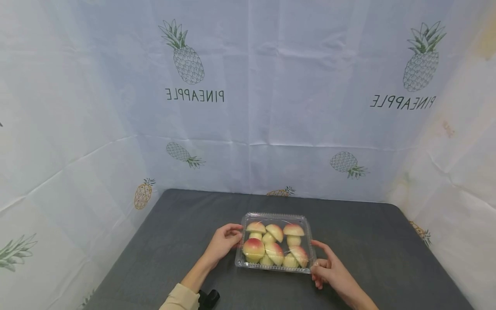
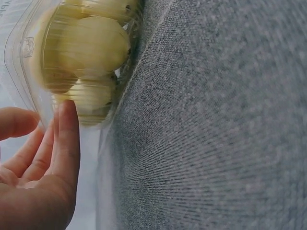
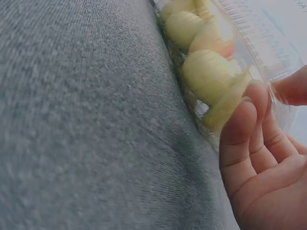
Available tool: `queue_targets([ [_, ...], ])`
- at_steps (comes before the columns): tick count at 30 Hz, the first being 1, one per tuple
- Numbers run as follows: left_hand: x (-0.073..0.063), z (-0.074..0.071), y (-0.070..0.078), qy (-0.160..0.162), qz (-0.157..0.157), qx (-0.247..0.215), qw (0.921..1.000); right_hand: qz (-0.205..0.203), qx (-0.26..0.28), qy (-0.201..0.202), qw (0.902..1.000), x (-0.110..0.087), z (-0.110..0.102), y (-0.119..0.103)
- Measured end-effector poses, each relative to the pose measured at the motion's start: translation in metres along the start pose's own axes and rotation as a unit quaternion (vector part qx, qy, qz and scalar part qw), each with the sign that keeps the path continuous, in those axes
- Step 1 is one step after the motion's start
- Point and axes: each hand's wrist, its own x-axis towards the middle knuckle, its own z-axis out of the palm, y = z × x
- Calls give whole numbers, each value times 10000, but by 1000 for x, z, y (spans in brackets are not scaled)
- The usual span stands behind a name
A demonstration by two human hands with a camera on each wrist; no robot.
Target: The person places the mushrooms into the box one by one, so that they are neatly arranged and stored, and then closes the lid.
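A clear plastic clamshell container sits on the dark tabletop, its lid down over several mushroom-shaped pieces with pale yellow stems and red-tinted caps. My left hand holds the container's left side; in the left wrist view its thumb is at the rim and its fingers lie against the ribbed wall. At the near right corner, my right hand grips the rim. The right wrist view has the thumb over the rim and bent fingers against the side.
The dark grey cloth-covered table has rounded far corners. White fabric printed with pineapples hangs behind it and along both sides. A black object shows beside the left sleeve.
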Motion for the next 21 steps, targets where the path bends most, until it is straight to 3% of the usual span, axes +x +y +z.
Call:
queue_targets([
  [4,-1,-1,2,-18,-18,-26,10000,13,67,18,10000,1,0,2],
  [12,-1,-2,1,-8,-23,-40,10000,7,115,-388,9992,-1,-4,1],
  [21,2,0,1,-36,59,57,10000,12,-127,-251,9996,-2,-5,-2],
])
